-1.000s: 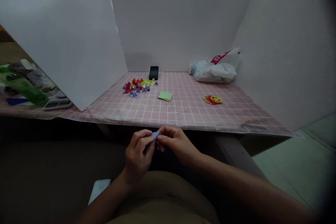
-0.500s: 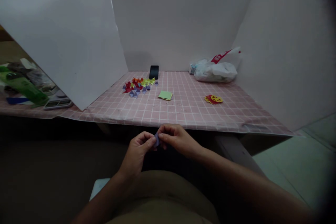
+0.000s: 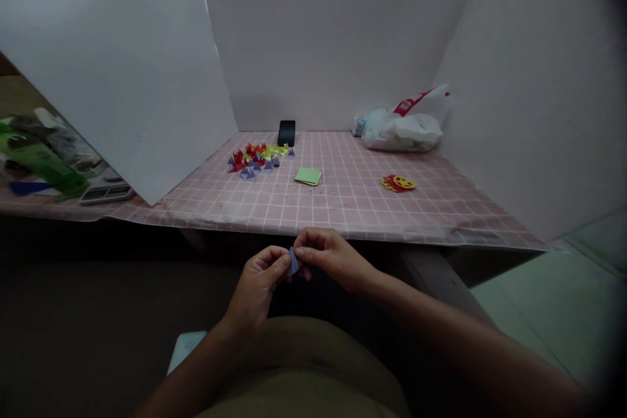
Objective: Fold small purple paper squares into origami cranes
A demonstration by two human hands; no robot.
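A small folded piece of purple paper [image 3: 292,262] is held up just in front of the table edge, over my lap. My left hand [image 3: 262,277] pinches it from the left between thumb and fingers. From the other side, the thumb and forefinger of my right hand [image 3: 333,258] close on its right edge. Part of the paper is hidden behind my fingers. Beyond the hands, a stack of square paper sheets [image 3: 308,176], green on top, lies on the table. Folded paper pieces [image 3: 255,160] in red, orange, yellow and purple sit in a cluster behind and left of the stack.
A pink checked tablecloth [image 3: 353,202] covers the table. At the back stand a dark phone [image 3: 287,133] and a white plastic bag [image 3: 402,132]. Red and yellow cut-outs [image 3: 398,183] lie to the right. White panels [image 3: 337,39] enclose the sides and back; a scale [image 3: 106,192] is at left.
Both hands stay nearly in place around the purple paper, which is turned slightly so that more of its face shows. The view has shifted a little.
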